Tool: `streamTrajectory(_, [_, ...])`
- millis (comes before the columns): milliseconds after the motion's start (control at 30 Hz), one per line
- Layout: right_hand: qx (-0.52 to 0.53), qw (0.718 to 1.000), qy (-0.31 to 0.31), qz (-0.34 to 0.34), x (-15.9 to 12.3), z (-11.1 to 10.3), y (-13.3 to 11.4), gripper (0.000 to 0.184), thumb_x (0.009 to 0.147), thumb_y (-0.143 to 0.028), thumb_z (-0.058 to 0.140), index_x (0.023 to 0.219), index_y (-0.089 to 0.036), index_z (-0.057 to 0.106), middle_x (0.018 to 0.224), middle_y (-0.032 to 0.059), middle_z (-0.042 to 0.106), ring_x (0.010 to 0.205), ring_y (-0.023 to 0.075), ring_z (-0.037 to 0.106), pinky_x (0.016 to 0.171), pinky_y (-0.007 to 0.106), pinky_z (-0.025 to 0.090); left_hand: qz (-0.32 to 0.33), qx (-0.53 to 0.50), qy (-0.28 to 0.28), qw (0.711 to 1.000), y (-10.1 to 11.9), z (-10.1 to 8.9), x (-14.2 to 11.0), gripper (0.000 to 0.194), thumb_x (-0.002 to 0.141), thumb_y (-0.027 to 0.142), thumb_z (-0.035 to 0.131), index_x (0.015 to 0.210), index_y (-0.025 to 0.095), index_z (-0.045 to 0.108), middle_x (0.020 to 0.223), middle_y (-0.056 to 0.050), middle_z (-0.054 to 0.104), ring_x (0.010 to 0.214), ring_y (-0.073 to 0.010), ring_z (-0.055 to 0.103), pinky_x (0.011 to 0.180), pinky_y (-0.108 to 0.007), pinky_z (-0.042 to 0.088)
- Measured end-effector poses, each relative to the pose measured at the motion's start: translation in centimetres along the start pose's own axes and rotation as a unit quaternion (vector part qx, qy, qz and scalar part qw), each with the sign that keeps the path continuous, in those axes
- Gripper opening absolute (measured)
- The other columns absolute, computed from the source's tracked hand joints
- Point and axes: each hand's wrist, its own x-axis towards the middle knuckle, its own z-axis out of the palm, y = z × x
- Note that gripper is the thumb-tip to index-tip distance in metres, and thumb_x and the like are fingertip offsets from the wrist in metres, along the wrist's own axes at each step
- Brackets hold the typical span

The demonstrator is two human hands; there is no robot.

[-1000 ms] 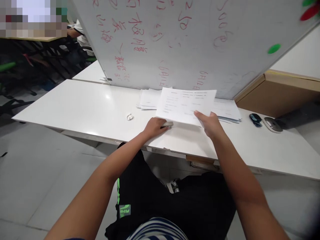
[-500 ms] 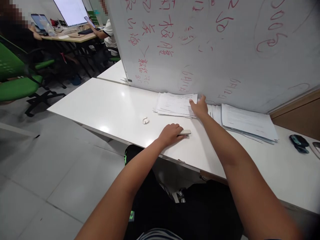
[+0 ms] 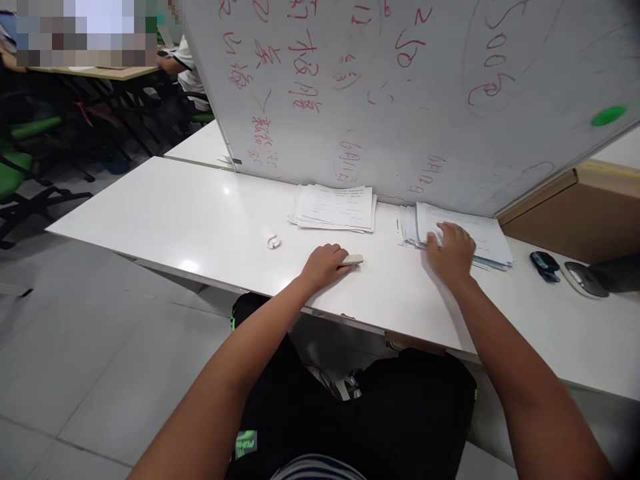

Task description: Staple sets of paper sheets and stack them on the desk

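My left hand [image 3: 325, 265] rests on the white desk, wrapped around a small pale stapler [image 3: 354, 259] whose end sticks out to the right. Over the front edge of the right-hand stack of paper sheets [image 3: 487, 237] is my right hand [image 3: 453, 253], with thumb and fingers apart; whether the fingertips touch the top sheet I cannot tell. Another stack of printed sheets [image 3: 335, 208] lies slightly fanned beyond my left hand, against the whiteboard. A small white curved item [image 3: 273, 242], like an ear-hook earphone, lies left of my left hand.
The whiteboard [image 3: 310, 147] with red writing stands along the back of the desk [image 3: 150, 207]. On the right are a small dark object [image 3: 545, 265], a grey-and-white rounded device [image 3: 586, 279] and a brown box-like panel [image 3: 565, 213]. People sit at another table behind, left.
My right hand has moved right, from the left paper stack to the right one. My left hand stays around the stapler. The view has shifted to the right.
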Motion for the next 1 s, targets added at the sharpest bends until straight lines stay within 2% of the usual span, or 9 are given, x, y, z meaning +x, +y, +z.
streamTrajectory(133, [0.004,0.999,0.028,0.017,-2.5,-1.4,4.1,0.04,0.089,-0.025,0.036,0.122,-0.014,0.057,0.125,0.018,0.058,0.122,0.0315,0.048,0.104,0.048,0.031,-0.001,-0.002,-0.005,1.0,0.0,-0.1,0.0,0.029,0.088,0.048,0.053,0.09,0.019,0.059,0.088,-0.006,0.06,0.08,-0.0204,0.053,0.064,-0.031,0.035])
streamTrajectory(233, [0.003,0.999,0.03,0.03,-3.2,-1.1,5.4,0.046,0.087,-0.025,0.038,0.128,-0.01,0.052,0.132,0.0197,0.053,0.127,0.031,0.044,0.106,0.046,0.03,0.001,0.0,-0.001,1.0,0.0,-0.1,0.0,0.029,0.088,0.047,0.053,0.09,0.019,0.059,0.088,-0.006,0.06,0.08,-0.0204,0.054,0.065,-0.031,0.035])
streamTrajectory(333, [-0.017,1.0,-0.015,0.019,-3.2,-0.4,5.8,0.048,0.086,-0.03,0.042,0.131,-0.013,0.051,0.139,0.0151,0.048,0.133,0.0299,0.037,0.108,0.05,0.026,-0.004,0.0,0.007,1.0,0.0,0.0,0.0,0.029,0.088,0.047,0.053,0.09,0.019,0.059,0.087,-0.006,0.06,0.08,-0.0203,0.054,0.065,-0.032,0.035])
streamTrajectory(433, [-0.028,0.998,-0.039,0.038,-3.2,0.0,5.9,0.044,0.087,-0.03,0.041,0.127,-0.016,0.055,0.138,0.0117,0.05,0.132,0.0278,0.039,0.108,0.051,0.026,-0.007,-0.003,0.009,1.0,0.0,0.0,0.0,0.029,0.088,0.047,0.053,0.091,0.019,0.059,0.086,-0.005,0.061,0.079,-0.02,0.053,0.064,-0.032,0.035])
streamTrajectory(667, [-0.004,0.999,-0.009,0.039,-3.5,-0.3,5.9,0.039,0.085,-0.019,0.039,0.115,-0.018,0.064,0.125,0.0102,0.062,0.121,0.0253,0.052,0.104,0.047,0.034,-0.021,-0.007,-0.001,1.0,0.1,0.0,0.0,0.029,0.088,0.048,0.053,0.092,0.02,0.059,0.086,-0.005,0.06,0.08,-0.0201,0.053,0.065,-0.032,0.036])
streamTrajectory(1000, [0.016,0.998,0.005,0.067,-3.7,-0.6,5.6,0.038,0.083,-0.015,0.041,0.109,-0.017,0.069,0.117,0.0076,0.067,0.116,0.0238,0.058,0.098,0.04,0.044,-0.014,0.0,0.005,1.0,0.0,0.2,0.1,0.029,0.088,0.048,0.054,0.091,0.02,0.059,0.085,-0.005,0.06,0.079,-0.0201,0.053,0.064,-0.031,0.035])
